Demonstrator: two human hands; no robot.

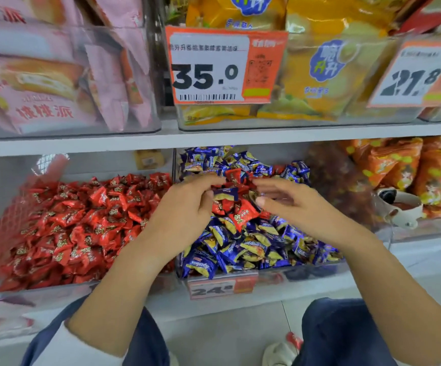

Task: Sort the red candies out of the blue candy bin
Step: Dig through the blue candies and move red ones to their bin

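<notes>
Tags (226,65) read 35.0, 24.5 — blue candies (243,244) marked Alpenliebe.

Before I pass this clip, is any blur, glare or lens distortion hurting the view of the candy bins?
Head view: right hand motion-blurred; left hand sharper. Red candies in the blue candy bin readable. Glare whitens the left bin's wall. Wide-angle lens bows the shelf edge.

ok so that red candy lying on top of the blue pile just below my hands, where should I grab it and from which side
Probably pinch the red candy across its puffed middle, coming from above. It lies flat on top of the blue candies, so its top is exposed while neighbours crowd its edges. Your right hand looks nearest, while your left hand seems to be holding gathered candies.
</notes>
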